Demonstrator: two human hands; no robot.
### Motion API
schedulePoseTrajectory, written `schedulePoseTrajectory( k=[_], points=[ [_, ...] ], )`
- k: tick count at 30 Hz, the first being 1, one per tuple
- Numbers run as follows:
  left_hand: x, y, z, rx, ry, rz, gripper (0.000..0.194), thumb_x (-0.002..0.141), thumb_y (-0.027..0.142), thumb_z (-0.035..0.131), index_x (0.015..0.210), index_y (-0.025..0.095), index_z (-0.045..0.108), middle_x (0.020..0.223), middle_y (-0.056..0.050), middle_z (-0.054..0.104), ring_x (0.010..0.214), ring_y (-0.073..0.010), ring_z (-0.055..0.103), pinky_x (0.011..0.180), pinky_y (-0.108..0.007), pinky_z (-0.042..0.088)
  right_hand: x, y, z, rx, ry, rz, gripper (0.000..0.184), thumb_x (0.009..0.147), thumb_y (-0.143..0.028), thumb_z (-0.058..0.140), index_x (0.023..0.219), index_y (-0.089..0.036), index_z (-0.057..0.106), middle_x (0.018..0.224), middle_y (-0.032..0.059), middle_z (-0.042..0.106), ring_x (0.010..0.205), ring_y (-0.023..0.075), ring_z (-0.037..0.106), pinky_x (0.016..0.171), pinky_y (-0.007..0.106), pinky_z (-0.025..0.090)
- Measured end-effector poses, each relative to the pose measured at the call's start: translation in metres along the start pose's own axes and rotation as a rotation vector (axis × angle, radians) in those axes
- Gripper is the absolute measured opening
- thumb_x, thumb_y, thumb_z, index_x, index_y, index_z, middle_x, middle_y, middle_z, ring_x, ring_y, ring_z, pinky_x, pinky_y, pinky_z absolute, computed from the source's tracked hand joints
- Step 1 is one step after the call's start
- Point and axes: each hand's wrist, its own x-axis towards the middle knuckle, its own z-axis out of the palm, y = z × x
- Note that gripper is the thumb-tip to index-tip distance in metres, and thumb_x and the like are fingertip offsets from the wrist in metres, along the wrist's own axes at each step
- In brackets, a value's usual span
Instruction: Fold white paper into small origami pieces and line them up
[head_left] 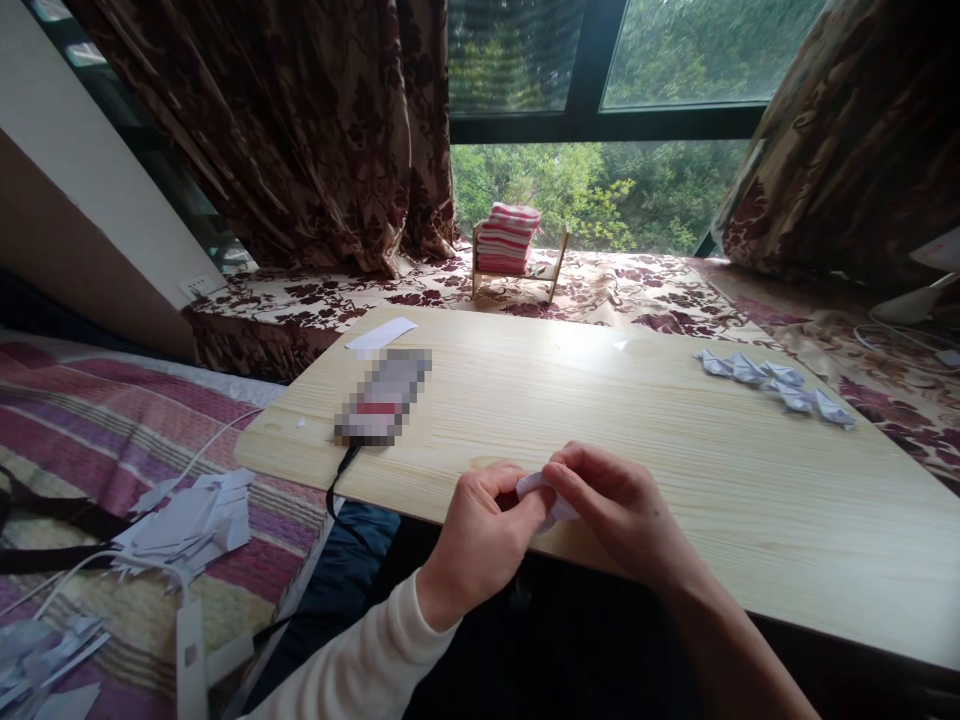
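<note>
Above the near edge of the wooden table (480, 400), my left hand (484, 530) pinches a small piece of folded white paper (556, 508). My right hand (619, 505) grips the same paper from the other side, thumb and fingers together at its upper edge. Much of the paper is hidden behind my fingers, so its exact shape cannot be made out. Several small folded paper pieces (784, 382) lie grouped at the table's far right.
A blurred-out phone-like device (382, 395) with a black strap lies on the table's left, near a white paper strip (382, 334). Paper strips (199, 515) and a power strip (191, 650) rest on the bed. Striped cloths (506, 240) sit stacked on a small rack by the window.
</note>
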Motion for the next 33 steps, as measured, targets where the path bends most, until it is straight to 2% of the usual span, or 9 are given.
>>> schedulePoseTrajectory(
  k=[3,6,10,14,21,25,28,31,33],
  points=[
    [0.000,-0.002,0.002,0.032,0.034,0.032,0.026,0.081,0.025,0.056,0.059,0.012,0.060,0.067,-0.003,0.052,0.066,-0.0136,0.047,0.060,-0.024,0.037,0.000,0.002,0.005,0.049,-0.010,-0.011,0.026,0.088,-0.038,0.055,0.072,-0.018,0.059,0.066,0.0000,0.059,0.062,0.0122,0.051,0.056,0.024,0.040],
    [0.002,-0.002,0.002,0.014,0.065,0.033,0.024,0.081,0.024,0.058,0.061,0.012,0.062,0.066,-0.002,0.052,0.066,-0.0129,0.047,0.060,-0.023,0.037,0.002,0.002,0.009,0.069,0.054,-0.031,0.030,0.089,-0.040,0.051,0.069,-0.018,0.056,0.063,-0.0013,0.053,0.059,0.0112,0.047,0.055,0.023,0.038],
    [0.003,-0.002,0.001,-0.028,0.083,-0.027,0.022,0.081,0.027,0.059,0.067,0.012,0.066,0.067,-0.002,0.054,0.066,-0.0127,0.047,0.059,-0.023,0.037,0.004,-0.002,0.000,-0.042,0.073,-0.039,0.034,0.092,-0.042,0.045,0.069,-0.018,0.056,0.064,-0.0014,0.050,0.061,0.0118,0.045,0.057,0.024,0.036],
    [0.002,-0.003,0.000,-0.045,0.076,-0.047,0.023,0.081,0.031,0.060,0.072,0.011,0.067,0.070,-0.003,0.056,0.068,-0.0138,0.049,0.061,-0.024,0.038,-0.001,-0.006,-0.007,-0.103,0.057,-0.062,0.029,0.091,-0.038,0.047,0.072,-0.019,0.056,0.068,-0.0001,0.052,0.066,0.0136,0.048,0.062,0.027,0.038],
    [0.003,-0.002,-0.002,-0.069,0.039,-0.080,0.023,0.079,0.031,0.062,0.068,0.011,0.063,0.067,-0.002,0.053,0.064,-0.0126,0.047,0.058,-0.023,0.038,-0.005,0.000,0.009,-0.104,0.101,-0.149,0.025,0.092,-0.033,0.046,0.074,-0.019,0.054,0.070,0.0007,0.052,0.066,0.0141,0.048,0.062,0.027,0.039],
    [0.002,-0.004,-0.002,-0.030,0.061,-0.023,0.022,0.081,0.027,0.059,0.065,0.012,0.059,0.065,-0.001,0.049,0.065,-0.0117,0.045,0.059,-0.022,0.038,-0.006,0.006,0.014,-0.073,0.158,-0.097,0.030,0.093,-0.036,0.044,0.069,-0.019,0.051,0.065,-0.0008,0.049,0.061,0.0128,0.045,0.057,0.026,0.038],
    [0.001,-0.004,0.000,0.037,0.081,0.019,0.025,0.081,0.024,0.059,0.059,0.013,0.056,0.063,0.001,0.046,0.063,-0.0107,0.043,0.057,-0.022,0.036,-0.004,0.005,0.009,-0.079,0.110,-0.072,0.034,0.094,-0.038,0.043,0.067,-0.019,0.053,0.064,-0.0009,0.049,0.060,0.0125,0.045,0.056,0.025,0.037],
    [0.001,-0.002,0.001,0.055,0.067,0.034,0.025,0.081,0.026,0.058,0.060,0.013,0.059,0.064,0.000,0.048,0.064,-0.0115,0.044,0.059,-0.022,0.037,-0.002,0.000,0.001,-0.083,0.026,-0.120,0.025,0.092,-0.037,0.049,0.081,-0.019,0.062,0.078,0.0024,0.059,0.072,0.0145,0.053,0.067,0.026,0.041],
    [0.001,0.000,-0.001,0.043,0.022,0.007,0.024,0.081,0.028,0.059,0.063,0.012,0.062,0.066,-0.001,0.051,0.066,-0.0123,0.046,0.060,-0.022,0.038,-0.001,-0.003,-0.003,-0.072,-0.001,-0.128,0.024,0.091,-0.035,0.051,0.081,-0.018,0.065,0.077,0.0028,0.061,0.072,0.0147,0.054,0.067,0.026,0.042]
  ],
)
